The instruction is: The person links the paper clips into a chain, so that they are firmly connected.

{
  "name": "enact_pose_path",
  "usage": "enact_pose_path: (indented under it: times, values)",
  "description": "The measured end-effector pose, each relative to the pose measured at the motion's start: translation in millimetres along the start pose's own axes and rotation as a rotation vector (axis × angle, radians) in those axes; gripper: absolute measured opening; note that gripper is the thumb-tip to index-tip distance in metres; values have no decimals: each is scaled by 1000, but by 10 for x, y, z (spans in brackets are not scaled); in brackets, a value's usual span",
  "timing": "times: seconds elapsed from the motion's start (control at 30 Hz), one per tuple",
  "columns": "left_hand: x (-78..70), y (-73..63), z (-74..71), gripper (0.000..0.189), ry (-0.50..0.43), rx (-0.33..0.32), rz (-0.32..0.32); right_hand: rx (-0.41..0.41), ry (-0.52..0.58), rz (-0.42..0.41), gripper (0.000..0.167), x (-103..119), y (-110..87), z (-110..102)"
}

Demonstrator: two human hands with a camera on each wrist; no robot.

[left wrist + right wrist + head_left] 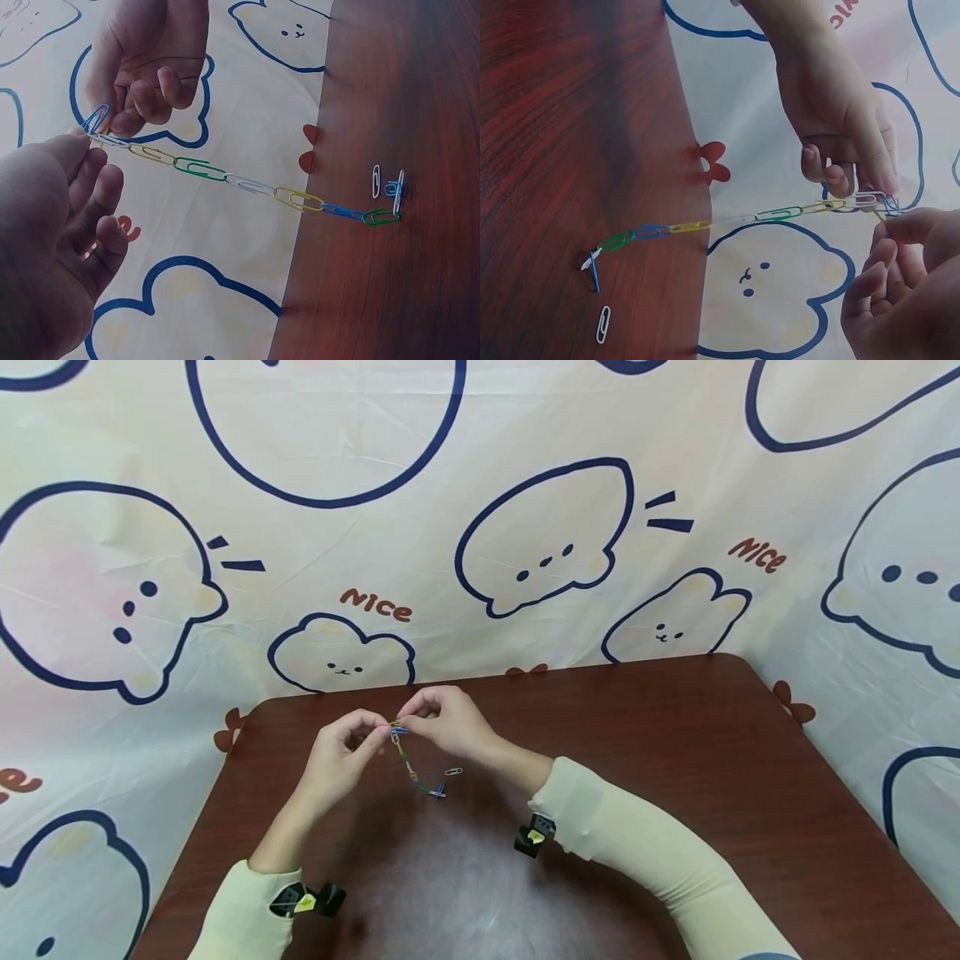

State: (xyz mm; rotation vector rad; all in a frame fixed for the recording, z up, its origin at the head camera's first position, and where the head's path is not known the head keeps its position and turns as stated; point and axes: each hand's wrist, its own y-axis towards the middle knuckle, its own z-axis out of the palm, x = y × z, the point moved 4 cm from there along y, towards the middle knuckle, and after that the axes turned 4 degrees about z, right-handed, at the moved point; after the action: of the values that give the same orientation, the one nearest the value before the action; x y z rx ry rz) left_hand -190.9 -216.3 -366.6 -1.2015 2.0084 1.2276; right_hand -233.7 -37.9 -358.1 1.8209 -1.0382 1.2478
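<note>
A chain of linked paper clips (199, 169), in white, yellow, green and blue, slants from my fingertips down to the table. Thumb and fingertips of my left hand (341, 753) pinch its upper end, by a blue paper clip (95, 118) and a white one. Close against it, my right hand (453, 725) pinches a yellow paper clip (881, 216), mostly covered by the fingers. Whether the yellow clip is hooked into the blue one, I cannot tell. The chain's lower end, with white and blue clips, rests on the tabletop.
A loose white paper clip (453, 772) lies on the brown table (637, 760) near the chain's lower end. Behind the table hangs a cloth (525, 410) with cartoon drawings. Each sleeve carries a small black camera (534, 835) at the wrist.
</note>
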Motion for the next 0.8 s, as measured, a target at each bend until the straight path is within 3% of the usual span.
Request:
enact_pose_path:
  times: [0.17, 0.33, 0.8]
  values:
    - [-6, 1, -3, 5, 4, -11, 4, -27, 32, -11, 6, 28, -15, -26]
    - [3, -11, -18, 5, 14, -19, -2, 1, 75, -14, 7, 70, -34, -18]
    - [-9, -22, -41, 5, 22, -40, 16, 9, 51, 4, 6, 58, -52, 2]
